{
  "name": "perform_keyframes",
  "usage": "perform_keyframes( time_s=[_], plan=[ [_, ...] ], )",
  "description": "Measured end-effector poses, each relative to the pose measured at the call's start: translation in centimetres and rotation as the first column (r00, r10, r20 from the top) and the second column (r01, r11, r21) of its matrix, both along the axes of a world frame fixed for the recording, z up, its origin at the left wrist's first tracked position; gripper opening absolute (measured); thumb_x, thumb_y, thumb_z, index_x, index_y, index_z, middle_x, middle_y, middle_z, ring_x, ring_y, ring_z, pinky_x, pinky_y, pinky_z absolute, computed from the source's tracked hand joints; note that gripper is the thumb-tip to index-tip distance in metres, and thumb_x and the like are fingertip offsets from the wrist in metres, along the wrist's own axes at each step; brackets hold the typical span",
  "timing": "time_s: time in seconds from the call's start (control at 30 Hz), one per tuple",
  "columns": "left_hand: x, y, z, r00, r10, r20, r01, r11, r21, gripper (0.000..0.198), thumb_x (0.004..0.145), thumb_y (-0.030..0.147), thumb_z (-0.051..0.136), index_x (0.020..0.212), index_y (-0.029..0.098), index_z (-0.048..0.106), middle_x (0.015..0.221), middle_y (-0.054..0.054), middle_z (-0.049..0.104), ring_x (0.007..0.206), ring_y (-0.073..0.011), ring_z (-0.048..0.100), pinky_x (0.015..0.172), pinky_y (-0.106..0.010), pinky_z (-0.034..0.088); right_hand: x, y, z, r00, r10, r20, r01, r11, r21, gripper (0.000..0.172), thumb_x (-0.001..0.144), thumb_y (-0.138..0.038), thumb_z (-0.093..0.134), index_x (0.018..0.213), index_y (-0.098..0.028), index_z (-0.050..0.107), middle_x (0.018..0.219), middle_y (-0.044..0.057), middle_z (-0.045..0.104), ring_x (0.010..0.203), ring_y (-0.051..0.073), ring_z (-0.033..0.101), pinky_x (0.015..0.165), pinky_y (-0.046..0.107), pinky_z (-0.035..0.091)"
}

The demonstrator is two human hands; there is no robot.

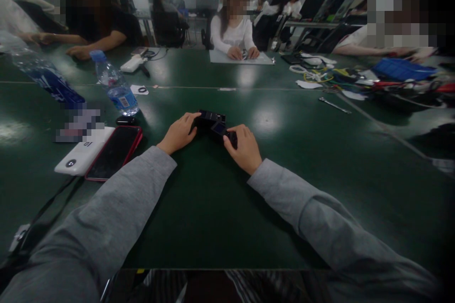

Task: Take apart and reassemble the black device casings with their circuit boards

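Observation:
A small black device with a flat dark screen (218, 127) is in my right hand (244, 147), whose thumb and fingers close round its right end. Just behind it and to its left lies a black rectangular piece (212, 116) on the green table (199, 218). My left hand (180, 133) has its fingers closed on the left end of that piece. The two black things meet or overlap between my hands; whether they are joined I cannot tell.
At left are a red-cased phone (113, 152), a white power bank (85, 151), a black case (127, 120) and water bottles (119, 90). Cables and a blue tray (403, 69) lie right, near a wrench (334, 105). A person (232, 33) sits opposite.

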State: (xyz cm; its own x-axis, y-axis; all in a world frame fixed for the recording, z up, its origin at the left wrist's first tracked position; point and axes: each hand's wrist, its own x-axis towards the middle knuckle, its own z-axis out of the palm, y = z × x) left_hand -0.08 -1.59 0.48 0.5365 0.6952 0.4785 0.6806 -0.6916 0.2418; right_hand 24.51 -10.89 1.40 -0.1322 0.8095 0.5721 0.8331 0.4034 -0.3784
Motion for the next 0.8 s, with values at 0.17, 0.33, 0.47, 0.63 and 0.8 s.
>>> perform_keyframes(
  time_s=[0.17, 0.33, 0.47, 0.63, 0.8],
  plan=[
    [0.02, 0.07, -0.11, 1.0, 0.001, 0.003, -0.001, 1.0, 0.008, 0.054, 0.092, 0.015, 0.054, 0.144, 0.021, 0.039, 0.133, -0.012, 0.056, 0.119, -0.0262, 0.06, 0.099, -0.043, 0.053, -0.02, 0.01, 0.0, 1.0, -0.002, -0.007, 0.002, 1.0, -0.006, 0.026, 0.096, -0.04, 0.049, 0.108, -0.02, 0.057, 0.106, 0.013, 0.06, 0.098, 0.029, 0.058, 0.087, 0.045, 0.048],
    [-0.02, 0.01, -0.05, 1.0, 0.002, 0.003, -0.002, 1.0, -0.006, 0.054, 0.092, 0.016, 0.054, 0.144, 0.021, 0.04, 0.132, -0.012, 0.056, 0.111, -0.0244, 0.063, 0.096, -0.042, 0.054, -0.03, -0.01, 0.05, 1.0, 0.0, -0.008, 0.0, 1.0, -0.007, 0.026, 0.096, -0.041, 0.049, 0.108, -0.019, 0.056, 0.106, 0.013, 0.06, 0.099, 0.029, 0.058, 0.086, 0.046, 0.048],
    [-0.03, -0.02, -0.03, 1.0, 0.002, 0.001, -0.002, 1.0, -0.006, 0.054, 0.093, 0.016, 0.053, 0.144, 0.021, 0.04, 0.131, -0.012, 0.057, 0.108, -0.0239, 0.064, 0.095, -0.042, 0.054, -0.03, -0.01, 0.07, 1.0, 0.0, -0.007, 0.0, 1.0, -0.005, 0.025, 0.096, -0.04, 0.048, 0.108, -0.019, 0.056, 0.105, 0.013, 0.06, 0.098, 0.029, 0.058, 0.085, 0.045, 0.048],
    [-0.01, 0.03, -0.12, 1.0, 0.003, 0.004, -0.003, 1.0, -0.009, 0.054, 0.093, 0.015, 0.054, 0.145, 0.02, 0.039, 0.133, -0.013, 0.056, 0.109, -0.0241, 0.064, 0.095, -0.042, 0.054, 0.04, 0.02, 0.0, 1.0, 0.007, -0.007, -0.007, 1.0, -0.006, 0.026, 0.096, -0.04, 0.049, 0.108, -0.018, 0.056, 0.106, 0.013, 0.06, 0.097, 0.029, 0.058, 0.084, 0.045, 0.048],
    [-0.03, 0.06, -0.17, 1.0, -0.002, 0.012, 0.002, 1.0, 0.005, 0.055, 0.092, 0.015, 0.054, 0.145, 0.022, 0.039, 0.133, -0.012, 0.056, 0.111, -0.0243, 0.064, 0.096, -0.042, 0.054, 0.09, 0.03, 0.01, 1.0, 0.012, -0.015, -0.012, 1.0, -0.008, 0.026, 0.096, -0.041, 0.049, 0.109, -0.019, 0.056, 0.106, 0.013, 0.06, 0.097, 0.028, 0.057, 0.085, 0.045, 0.048]
  ],
)
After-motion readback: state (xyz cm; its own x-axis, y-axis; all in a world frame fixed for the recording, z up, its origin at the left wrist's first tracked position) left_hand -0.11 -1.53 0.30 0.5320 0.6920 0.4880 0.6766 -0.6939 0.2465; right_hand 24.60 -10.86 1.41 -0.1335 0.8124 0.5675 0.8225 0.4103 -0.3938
